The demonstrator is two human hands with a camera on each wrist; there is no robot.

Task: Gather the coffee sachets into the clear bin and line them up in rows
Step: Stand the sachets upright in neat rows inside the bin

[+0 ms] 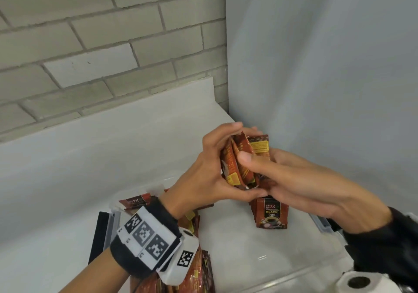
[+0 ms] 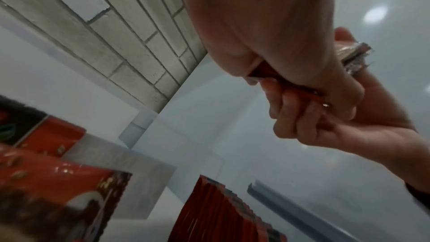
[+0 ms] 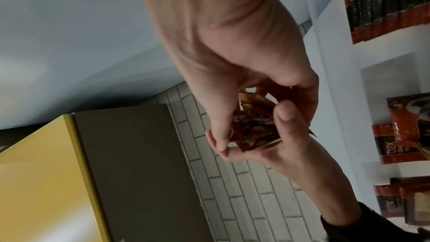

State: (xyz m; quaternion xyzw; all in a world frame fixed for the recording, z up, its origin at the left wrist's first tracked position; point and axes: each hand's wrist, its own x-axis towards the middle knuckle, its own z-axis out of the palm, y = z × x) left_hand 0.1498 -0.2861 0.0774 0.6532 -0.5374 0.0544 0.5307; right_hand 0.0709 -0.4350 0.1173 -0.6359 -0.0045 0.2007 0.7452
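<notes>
Both hands hold one bundle of red-brown coffee sachets (image 1: 239, 164) in the air above the clear bin (image 1: 323, 225). My left hand (image 1: 217, 157) wraps the bundle from the left, fingers curled over its top. From the right, my right hand (image 1: 271, 168) grips it with the thumb across the front. The same bundle of sachets (image 3: 253, 132) shows between both hands in the right wrist view, and its foil edges (image 2: 193, 56) in the left wrist view. A standing row of sachets (image 1: 270, 211) is in the bin under the hands. More sachets (image 1: 194, 268) lie piled at the bin's left.
The bin sits on a white counter against a grey brick wall (image 1: 90, 44), with a pale wall panel (image 1: 316, 66) on the right. A roll of white paper (image 1: 359, 281) stands at the lower right. A yellow cabinet (image 3: 46, 172) shows overhead in the right wrist view.
</notes>
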